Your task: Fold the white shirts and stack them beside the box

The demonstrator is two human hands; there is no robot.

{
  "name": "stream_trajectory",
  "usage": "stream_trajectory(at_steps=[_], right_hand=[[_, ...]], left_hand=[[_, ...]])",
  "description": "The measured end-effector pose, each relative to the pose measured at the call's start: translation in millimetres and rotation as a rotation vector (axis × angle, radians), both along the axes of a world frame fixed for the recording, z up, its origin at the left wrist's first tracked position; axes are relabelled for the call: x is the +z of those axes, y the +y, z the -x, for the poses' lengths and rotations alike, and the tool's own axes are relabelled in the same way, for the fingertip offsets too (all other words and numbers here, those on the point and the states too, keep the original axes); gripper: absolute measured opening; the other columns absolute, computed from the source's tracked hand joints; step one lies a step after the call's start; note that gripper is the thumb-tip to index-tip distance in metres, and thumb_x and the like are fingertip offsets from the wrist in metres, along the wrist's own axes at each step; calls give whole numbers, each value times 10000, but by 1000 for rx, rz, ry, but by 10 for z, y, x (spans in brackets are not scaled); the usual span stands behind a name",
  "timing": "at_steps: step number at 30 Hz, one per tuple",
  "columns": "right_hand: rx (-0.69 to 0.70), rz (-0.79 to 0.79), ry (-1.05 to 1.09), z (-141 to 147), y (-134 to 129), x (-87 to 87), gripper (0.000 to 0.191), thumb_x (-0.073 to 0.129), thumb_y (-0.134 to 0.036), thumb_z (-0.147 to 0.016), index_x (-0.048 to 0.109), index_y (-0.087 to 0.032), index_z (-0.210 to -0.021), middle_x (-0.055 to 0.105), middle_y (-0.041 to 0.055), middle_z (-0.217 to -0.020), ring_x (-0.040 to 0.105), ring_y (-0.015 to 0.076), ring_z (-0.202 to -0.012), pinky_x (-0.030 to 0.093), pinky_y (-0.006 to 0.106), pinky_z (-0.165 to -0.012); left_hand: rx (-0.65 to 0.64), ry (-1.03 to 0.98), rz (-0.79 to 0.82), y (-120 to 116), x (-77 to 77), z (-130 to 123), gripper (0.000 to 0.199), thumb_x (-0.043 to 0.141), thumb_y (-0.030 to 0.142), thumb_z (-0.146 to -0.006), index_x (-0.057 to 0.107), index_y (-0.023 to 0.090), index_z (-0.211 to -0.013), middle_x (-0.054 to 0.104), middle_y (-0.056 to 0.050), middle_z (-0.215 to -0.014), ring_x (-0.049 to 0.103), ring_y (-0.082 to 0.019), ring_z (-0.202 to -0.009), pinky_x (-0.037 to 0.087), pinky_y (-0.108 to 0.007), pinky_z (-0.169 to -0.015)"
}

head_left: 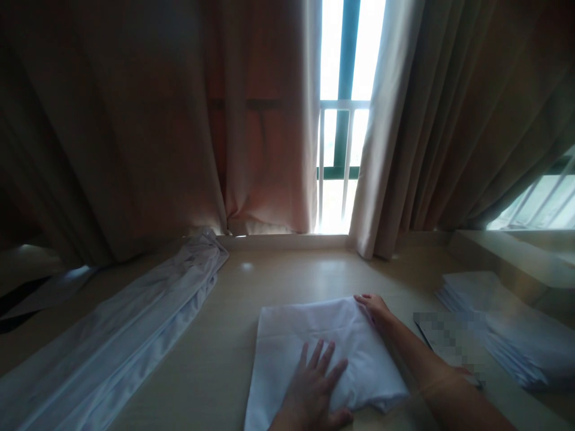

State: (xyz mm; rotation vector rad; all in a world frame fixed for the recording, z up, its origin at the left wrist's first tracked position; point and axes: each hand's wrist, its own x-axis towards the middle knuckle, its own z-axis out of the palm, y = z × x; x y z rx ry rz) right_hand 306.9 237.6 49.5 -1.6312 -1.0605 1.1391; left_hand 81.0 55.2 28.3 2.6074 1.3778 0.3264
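A folded white cloth (278, 341) lies on the pale wooden surface in front of me. My left hand (317, 383) rests flat on its near middle part, palm down with the fingers spread. At the far right corner of the cloth, my right hand (374, 308) has its fingers closed on the edge, thumb and fingertips at the corner. The cloth's far edge looks straight, while its near right edge is uneven and shows layers.
A long heap of white fabric (148, 311) runs along the left. Folded white cloths (516, 323) are stacked at the right, beside a flat, partly blurred item (444, 344). Curtains (269, 149) and a window (332, 137) stand behind the surface.
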Motion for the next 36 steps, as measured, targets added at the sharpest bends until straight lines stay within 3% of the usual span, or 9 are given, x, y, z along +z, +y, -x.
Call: stream_trajectory(at_steps=[6,11,16,20,24,26,28,31,36], right_hand=[[203,75,76,-318,-586,-18,516,712,-247,-596,630,-69,-1074,711,138,-938,679,244,-800,522,304,-707],[276,102,82,-554,-1178,-209,752,716,-326,-561,508,-96,-1246,723,109,-895,693,277,-799,537,343,-697],[171,56,79,-678,-1585,-442,944,695,-394,-582,322,-91,-1394,718,97,-871,694,269,-777,534,348,-680],[48,-43,-81,-721,-1683,-529,822,635,-401,-691,315,-105,-1388,698,81,-891,681,235,-744,532,339,-691],[-88,-293,-575,-553,-1751,-448,547,489,-406,-847,447,-137,-1321,661,136,-1058,649,268,-916,498,417,-832],[-26,-500,-794,-303,-1794,-348,498,405,-409,-915,470,-148,-1334,590,159,-1245,544,287,-1160,393,461,-1003],[206,-630,-921,11,-1810,-253,532,380,-433,-943,408,-180,-1411,454,121,-1425,378,274,-1334,243,475,-1118],[498,-566,-1003,372,-1737,-205,617,336,-532,-944,298,-229,-1481,243,49,-1546,157,273,-1433,109,493,-1157],[472,-274,-1069,332,-1498,-360,732,247,-640,-915,282,-185,-1487,164,74,-1561,81,320,-1439,75,516,-1146]], left_hand=[[41,14,17,-31,62,-46,865,484,748,-735,156,436,-1472,83,-4,-1592,89,-362,-1438,76,-648,-1122],[42,35,-4,-43,65,-66,862,500,725,-744,157,423,-1475,90,-5,-1592,82,-359,-1439,77,-645,-1123],[34,32,-7,-35,44,-71,851,482,723,-759,148,416,-1479,100,-19,-1590,77,-357,-1441,82,-644,-1122],[35,42,-15,-21,31,-76,852,469,731,-760,155,404,-1481,120,-29,-1587,91,-357,-1439,88,-636,-1126],[36,52,-30,-14,35,-81,842,446,745,-761,162,410,-1479,129,-23,-1585,111,-355,-1437,105,-637,-1123],[33,59,-46,-13,45,-89,851,464,737,-757,162,404,-1480,138,-23,-1584,115,-356,-1436,115,-634,-1123],[32,71,-77,-15,59,-104,831,493,678,-782,149,396,-1484,138,-16,-1583,119,-348,-1437,122,-620,-1128],[25,90,-114,-19,75,-124,785,489,575,-833,107,384,-1491,138,-4,-1582,135,-326,-1437,132,-592,-1138],[18,103,-70,-12,60,-106,848,438,725,-779,162,356,-1491,174,-43,-1575,137,-348,-1433,144,-615,-1125]])
